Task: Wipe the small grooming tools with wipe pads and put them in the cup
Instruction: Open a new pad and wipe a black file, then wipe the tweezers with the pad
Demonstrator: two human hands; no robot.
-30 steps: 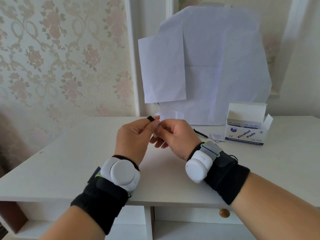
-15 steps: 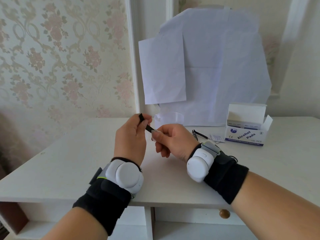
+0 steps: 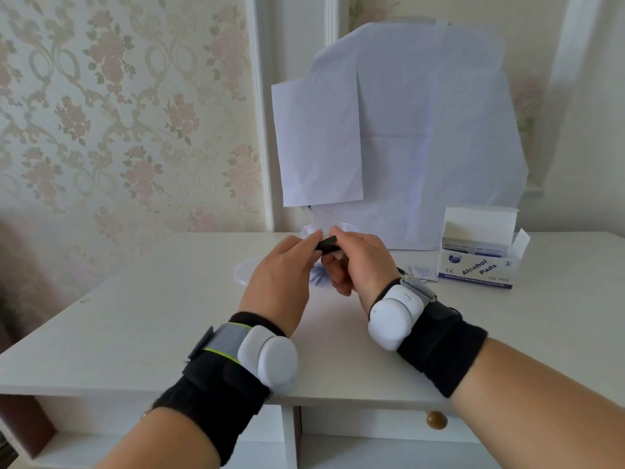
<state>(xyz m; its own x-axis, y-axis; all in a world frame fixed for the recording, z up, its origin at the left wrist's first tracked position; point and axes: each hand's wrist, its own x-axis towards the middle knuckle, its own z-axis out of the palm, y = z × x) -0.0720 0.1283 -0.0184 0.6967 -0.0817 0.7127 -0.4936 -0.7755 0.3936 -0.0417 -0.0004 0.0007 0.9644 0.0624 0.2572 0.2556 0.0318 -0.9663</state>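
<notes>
A small black grooming tool (image 3: 326, 246) lies level between my two hands, above the middle of the white desk (image 3: 142, 319). My left hand (image 3: 282, 282) pinches its left end. My right hand (image 3: 358, 265) is closed around its right part with a white wipe pad (image 3: 336, 254) pressed against it. Right behind my fingers stands the clear plastic cup (image 3: 348, 227), mostly hidden by them. Another dark tool (image 3: 400, 270) peeks out on the desk behind my right wrist.
An open box of alcohol pads (image 3: 478, 257) stands at the back right, with a torn pad wrapper (image 3: 421, 271) beside it. A round white lid (image 3: 245, 272) lies left of my hands. White paper sheets (image 3: 406, 137) cover the wall behind. A drawer knob (image 3: 436, 420) sits below the desk edge.
The black tool has swung from tilted to level. My hands have closed in together and risen slightly toward the cup.
</notes>
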